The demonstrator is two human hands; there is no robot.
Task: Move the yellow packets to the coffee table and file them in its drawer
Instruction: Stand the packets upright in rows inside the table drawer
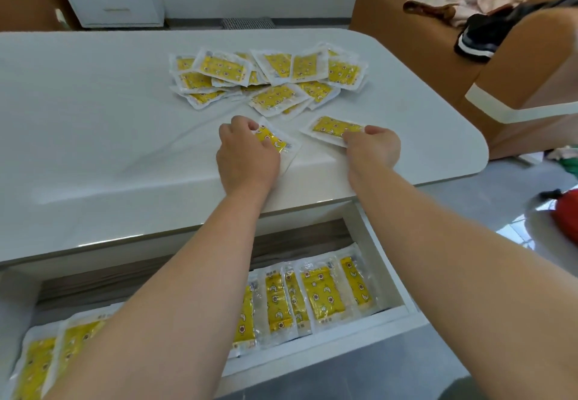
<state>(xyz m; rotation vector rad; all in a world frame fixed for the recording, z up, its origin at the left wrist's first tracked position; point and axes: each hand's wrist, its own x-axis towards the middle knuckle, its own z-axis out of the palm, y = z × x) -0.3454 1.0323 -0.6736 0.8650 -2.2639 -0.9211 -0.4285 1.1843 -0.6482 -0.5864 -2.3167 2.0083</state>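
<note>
Only the arms of the person show. The left forearm (175, 290) and right forearm (438, 258) are bare along all their visible length, down to the wrists. The left hand (247, 155) and right hand (373, 147) are bare too.

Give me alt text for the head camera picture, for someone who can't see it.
The left hand grips one yellow packet and the right hand pinches a second packet on a white coffee table. A loose pile of packets lies behind them, and the open drawer below holds filed packets in rows.
</note>
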